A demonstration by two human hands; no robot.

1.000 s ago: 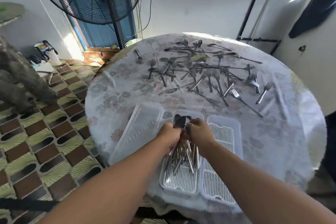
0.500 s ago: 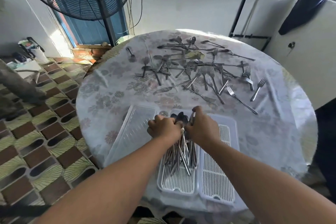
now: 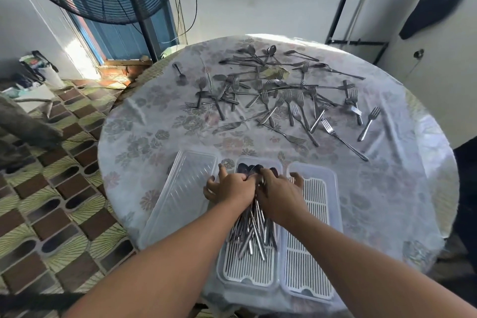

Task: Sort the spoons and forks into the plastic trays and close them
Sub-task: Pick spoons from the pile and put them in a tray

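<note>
Clear lid (image 3: 180, 193) lower left of centre, then left hand (image 3: 232, 188) and right hand (image 3: 277, 192) side by side, fingers curled, pinching spoons (image 3: 254, 227) bunched in middle tray (image 3: 247, 270); bare tray (image 3: 308, 261) right, loose forks (image 3: 296, 108) upper centre.

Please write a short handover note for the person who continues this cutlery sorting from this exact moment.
Left hand and right hand both rest on the bundle of spoons in the middle tray; whether the fingers grip is hidden.
The right tray holds nothing. A clear lid lies to the left of the trays.
Done: a bundle of spoons is in the middle tray.
Left: the scattered forks and spoons further back on the table still need sorting, then close the trays.
</note>
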